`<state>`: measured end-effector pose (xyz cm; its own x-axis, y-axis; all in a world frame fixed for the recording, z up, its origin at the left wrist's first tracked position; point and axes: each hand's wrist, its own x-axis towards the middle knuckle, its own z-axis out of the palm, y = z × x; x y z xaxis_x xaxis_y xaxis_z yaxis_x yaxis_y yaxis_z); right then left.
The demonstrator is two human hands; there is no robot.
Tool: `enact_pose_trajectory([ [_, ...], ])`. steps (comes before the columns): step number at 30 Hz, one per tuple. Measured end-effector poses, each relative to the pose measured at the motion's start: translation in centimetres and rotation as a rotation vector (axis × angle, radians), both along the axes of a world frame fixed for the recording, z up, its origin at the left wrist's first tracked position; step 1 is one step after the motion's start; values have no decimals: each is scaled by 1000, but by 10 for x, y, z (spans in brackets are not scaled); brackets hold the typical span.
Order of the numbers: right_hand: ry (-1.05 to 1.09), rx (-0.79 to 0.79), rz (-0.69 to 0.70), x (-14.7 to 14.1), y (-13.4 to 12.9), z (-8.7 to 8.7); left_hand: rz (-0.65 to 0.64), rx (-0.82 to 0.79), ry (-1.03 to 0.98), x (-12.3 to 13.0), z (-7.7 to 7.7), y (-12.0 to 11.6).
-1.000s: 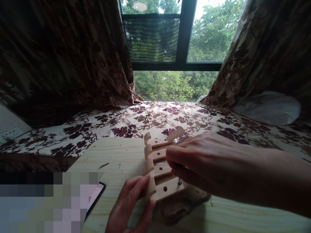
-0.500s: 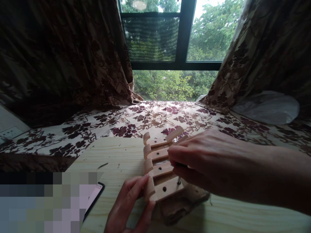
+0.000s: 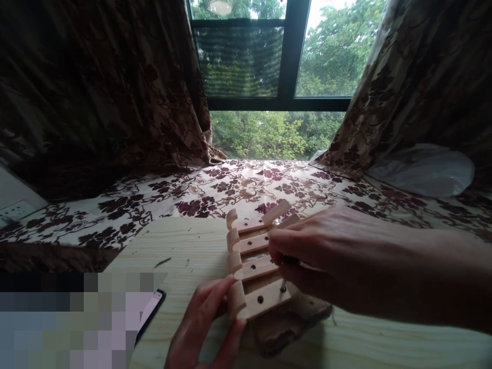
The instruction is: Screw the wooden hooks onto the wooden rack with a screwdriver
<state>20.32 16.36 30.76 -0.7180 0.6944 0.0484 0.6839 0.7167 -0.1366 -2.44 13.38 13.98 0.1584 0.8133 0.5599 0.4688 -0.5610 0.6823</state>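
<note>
A slatted wooden piece (image 3: 255, 267) with rounded ends on its left side lies on a rough brown slab (image 3: 279, 330). Screws sit in holes along its slats. My left hand (image 3: 203, 318) pinches the rounded end of the nearest slat between thumb and fingers. My right hand (image 3: 307, 246) is closed around a screwdriver (image 3: 283, 285), its dark handle mostly hidden by the fingers. The metal shaft points down into the right-hand hole of the nearest slat. The right ends of the farther slats are partly covered by my right hand.
The pale wooden table (image 3: 172, 246) carries a small loose metal bit (image 3: 163, 262) and some crumbs. A dark-edged phone or tablet (image 3: 151, 312) lies at the left, partly blurred out. Beyond are floral cloth (image 3: 246, 184), a window, curtains (image 3: 161, 92) and a white plastic bag (image 3: 423, 169).
My right hand has turned slightly on the screwdriver, and more of the dark handle shows. The left hand and the wooden piece stay almost where they were.
</note>
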Motion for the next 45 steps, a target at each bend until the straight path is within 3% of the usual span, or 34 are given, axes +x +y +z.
enact_pose_trajectory([
  [7,69,75,-45,2,7,-15,-13,-3,8,-1,0,3],
  [15,-29,52,-26,1,1,2,-2,7,24,-1,1,0],
  [23,-3,149,-48,-3,11,-15,-28,0,18,-3,0,1],
  [26,-32,167,-92,-3,12,-12,-28,-5,32,-3,1,1],
  [31,-45,99,23,-1,4,1,-11,-25,32,-1,2,0],
  [34,-32,85,39,0,3,-3,11,-32,29,0,1,0],
  [39,27,133,-50,3,9,-15,-7,-22,42,-2,-1,0],
  [45,-29,138,-3,4,5,-6,-6,25,70,-3,-2,0],
])
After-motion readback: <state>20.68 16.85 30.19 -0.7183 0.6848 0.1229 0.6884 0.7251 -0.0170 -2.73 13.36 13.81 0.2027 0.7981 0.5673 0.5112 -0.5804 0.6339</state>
